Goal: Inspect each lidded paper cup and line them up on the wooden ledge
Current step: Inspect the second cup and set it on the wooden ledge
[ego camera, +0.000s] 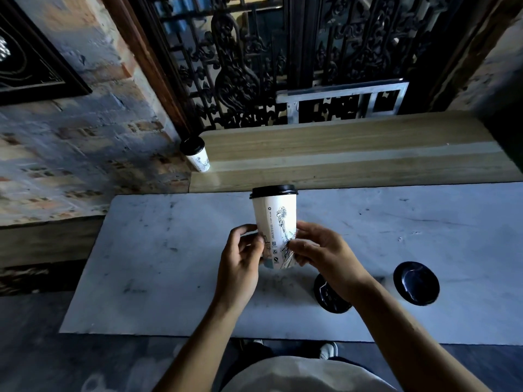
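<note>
I hold a white paper cup (273, 219) with a black lid and a line drawing upright above the grey table (169, 250). My left hand (240, 261) grips its lower left side and my right hand (319, 256) its lower right side. One lidded cup (196, 155) stands at the far left end of the wooden ledge (353, 154). Two more lidded cups stand on the table at the right: one (329, 298) partly hidden behind my right forearm, the other (416, 282) seen from above.
A brick wall (70, 151) borders the ledge's left end, with a dark framed picture (28, 58) on it. Ornate black ironwork (283, 60) and a metal frame (345, 100) rise behind the ledge. A dark edge (506, 131) closes the ledge's right end.
</note>
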`<action>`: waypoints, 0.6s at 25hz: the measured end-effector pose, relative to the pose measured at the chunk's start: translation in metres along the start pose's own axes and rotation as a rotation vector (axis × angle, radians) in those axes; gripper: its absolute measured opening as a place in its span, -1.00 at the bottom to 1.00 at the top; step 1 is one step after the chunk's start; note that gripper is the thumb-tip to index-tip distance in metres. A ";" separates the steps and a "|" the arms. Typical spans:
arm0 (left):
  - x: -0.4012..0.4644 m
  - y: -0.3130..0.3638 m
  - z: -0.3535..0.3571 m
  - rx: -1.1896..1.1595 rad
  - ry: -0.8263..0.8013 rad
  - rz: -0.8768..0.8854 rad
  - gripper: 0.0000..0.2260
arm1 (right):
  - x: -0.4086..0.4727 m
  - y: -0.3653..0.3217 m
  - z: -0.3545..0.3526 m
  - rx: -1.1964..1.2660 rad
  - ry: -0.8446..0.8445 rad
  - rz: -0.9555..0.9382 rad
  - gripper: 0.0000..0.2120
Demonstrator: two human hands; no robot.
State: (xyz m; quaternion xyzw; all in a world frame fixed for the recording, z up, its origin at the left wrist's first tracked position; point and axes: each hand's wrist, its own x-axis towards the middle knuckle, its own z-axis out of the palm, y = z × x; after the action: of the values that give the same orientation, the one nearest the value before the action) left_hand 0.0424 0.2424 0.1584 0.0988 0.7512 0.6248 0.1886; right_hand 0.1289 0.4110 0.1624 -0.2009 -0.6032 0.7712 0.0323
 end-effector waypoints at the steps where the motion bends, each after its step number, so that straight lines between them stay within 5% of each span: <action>1: 0.001 0.000 -0.001 0.030 0.009 0.004 -0.85 | 0.003 -0.001 -0.001 -0.045 0.016 0.010 -0.66; 7: 0.024 -0.012 -0.009 0.146 0.001 0.004 -0.61 | 0.046 -0.001 -0.008 -0.336 -0.008 0.026 -0.58; 15: 0.173 -0.055 -0.023 -0.039 -0.080 -0.222 -0.65 | 0.189 0.030 0.012 -0.522 0.216 0.096 -0.55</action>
State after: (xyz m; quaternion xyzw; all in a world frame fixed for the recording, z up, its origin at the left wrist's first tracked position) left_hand -0.1195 0.2776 0.0801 0.0362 0.7371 0.6102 0.2883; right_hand -0.0431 0.4468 0.0854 -0.3120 -0.7642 0.5645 0.0069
